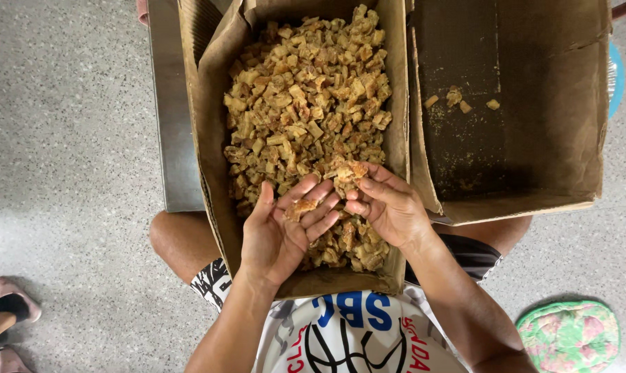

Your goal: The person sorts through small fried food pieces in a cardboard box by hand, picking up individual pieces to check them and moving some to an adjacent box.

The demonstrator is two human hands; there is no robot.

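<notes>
Over the near end of the full cardboard box (209,103), the left hand (282,231) lies palm-up cradling a fried piece (301,207), while the right hand (389,207) pinches another fried chunk (351,170).

Golden-brown fried pieces (306,103) fill a brown cardboard box (209,138); the floor (64,138) is speckled grey, the cushion (568,335) green with pink flowers.

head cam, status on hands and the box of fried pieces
Left hand open, palm up, one piece on it. Right hand pinching a fried piece. Full box on lap; nearly empty box beside. Nothing obstructing.
</notes>
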